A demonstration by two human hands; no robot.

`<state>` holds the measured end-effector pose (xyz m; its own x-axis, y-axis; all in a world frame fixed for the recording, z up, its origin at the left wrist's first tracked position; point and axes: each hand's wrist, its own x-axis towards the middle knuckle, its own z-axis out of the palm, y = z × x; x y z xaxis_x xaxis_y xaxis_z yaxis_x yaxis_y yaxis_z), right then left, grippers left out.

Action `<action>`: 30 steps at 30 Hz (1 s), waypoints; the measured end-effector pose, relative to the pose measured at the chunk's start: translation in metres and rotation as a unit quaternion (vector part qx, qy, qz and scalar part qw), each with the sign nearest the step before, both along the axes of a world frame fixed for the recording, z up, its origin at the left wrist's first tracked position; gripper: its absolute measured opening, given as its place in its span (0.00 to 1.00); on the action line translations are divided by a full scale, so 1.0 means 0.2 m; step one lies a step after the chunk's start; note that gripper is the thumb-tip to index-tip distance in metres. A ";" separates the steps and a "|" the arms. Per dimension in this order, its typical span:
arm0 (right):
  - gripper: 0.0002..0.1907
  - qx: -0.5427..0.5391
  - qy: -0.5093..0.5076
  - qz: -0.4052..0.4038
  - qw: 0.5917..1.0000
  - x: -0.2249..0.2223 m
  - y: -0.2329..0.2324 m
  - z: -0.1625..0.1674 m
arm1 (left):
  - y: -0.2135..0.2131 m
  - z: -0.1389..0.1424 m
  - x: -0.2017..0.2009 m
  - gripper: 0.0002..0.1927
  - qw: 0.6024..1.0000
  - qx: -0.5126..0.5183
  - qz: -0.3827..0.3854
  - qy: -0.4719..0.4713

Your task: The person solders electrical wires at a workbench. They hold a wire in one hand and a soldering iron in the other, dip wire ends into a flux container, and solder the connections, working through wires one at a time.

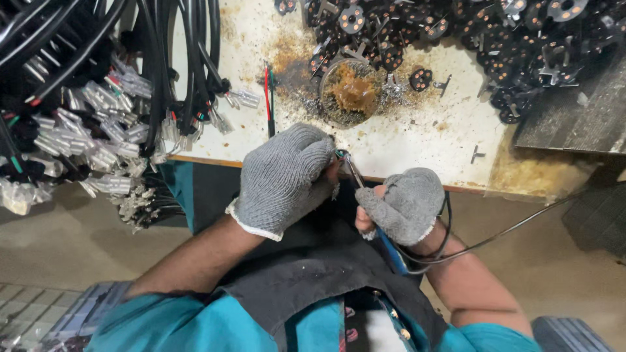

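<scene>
The work table (417, 140) is white, dirty and stained brown, with a wooden near edge. The floor below is bare and grey. A small round dish of brown paste (352, 91) sits on the far side. Black round parts (495, 39) are piled far right. Black cables with clear plugs (98, 117) hang on the left.

The left hand (283, 179), in a grey glove, is curled shut around something small. The right hand (404, 205), also gloved, grips a thin metal tool (355, 173). The tool is just past the table's near edge, between the hands. Its long line runs from near right to far left, tip at the left hand.

Grey knit gloves, teal shirt, blk apron.
</scene>
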<state>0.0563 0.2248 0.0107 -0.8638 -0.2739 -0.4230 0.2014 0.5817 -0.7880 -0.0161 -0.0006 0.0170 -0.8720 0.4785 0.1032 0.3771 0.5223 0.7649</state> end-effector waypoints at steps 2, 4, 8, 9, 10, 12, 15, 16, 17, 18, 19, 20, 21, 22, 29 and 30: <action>0.18 -0.016 -0.011 -0.021 1.000 0.01 0.01 -0.02 | 0.00 -0.01 0.00 0.11 1.000 -0.002 -0.002 0.004; 0.20 -0.089 -0.177 -0.185 0.963 0.05 0.01 -0.03 | 0.00 -0.01 0.00 0.11 1.000 -0.015 0.003 0.002; 0.21 -0.022 -0.136 -0.103 0.985 0.08 0.00 -0.07 | 0.00 -0.01 0.01 0.10 1.000 0.007 0.007 0.008; 0.20 -0.035 -0.133 -0.110 0.984 0.08 -0.01 -0.08 | 0.00 0.00 0.01 0.10 1.000 0.004 0.008 0.011; 0.20 -0.047 -0.127 -0.120 0.983 0.07 -0.01 -0.08 | 0.00 0.00 0.01 0.10 1.000 0.001 0.008 0.016; 0.20 -0.039 -0.134 -0.124 0.982 0.06 -0.01 -0.07 | 0.00 0.00 0.01 0.10 1.000 0.014 0.001 0.010; 0.20 -0.094 -0.203 -0.231 0.947 0.06 -0.01 -0.05 | 0.00 0.00 0.01 0.11 1.000 0.011 -0.003 0.013; 0.19 -0.122 -0.238 -0.279 0.922 0.06 -0.02 -0.03 | 0.00 0.00 0.01 0.11 1.000 0.005 -0.002 0.013; 0.15 -0.069 -0.015 -0.192 0.979 0.05 -0.01 -0.02 | 0.00 0.00 0.01 0.11 1.000 0.004 0.001 0.018; 0.11 -0.014 0.211 -0.089 0.973 0.04 0.00 -0.01 | 0.00 0.00 0.01 0.10 1.000 0.002 0.002 0.024; 0.08 0.040 0.422 0.021 0.906 0.03 0.00 -0.01 | 0.00 0.00 0.01 0.10 1.000 0.000 0.004 0.031; 0.07 0.034 0.416 0.015 0.909 0.03 0.01 0.00 | 0.00 0.00 0.02 0.10 1.000 -0.002 0.004 0.029; 0.07 0.030 0.411 0.008 0.911 0.02 0.01 0.00 | -0.01 0.01 0.01 0.10 1.000 -0.004 0.003 0.028; 0.07 0.026 0.407 0.000 0.913 0.01 0.01 0.00 | -0.01 0.01 0.01 0.11 1.000 -0.005 0.000 0.028; 0.09 0.052 0.225 -0.002 0.973 0.04 0.01 -0.04 | 0.00 0.00 0.01 0.10 1.000 0.008 0.004 0.021; 0.13 0.044 0.029 -0.047 0.998 0.06 0.01 -0.06 | 0.00 0.00 0.01 0.10 1.000 0.010 0.005 0.022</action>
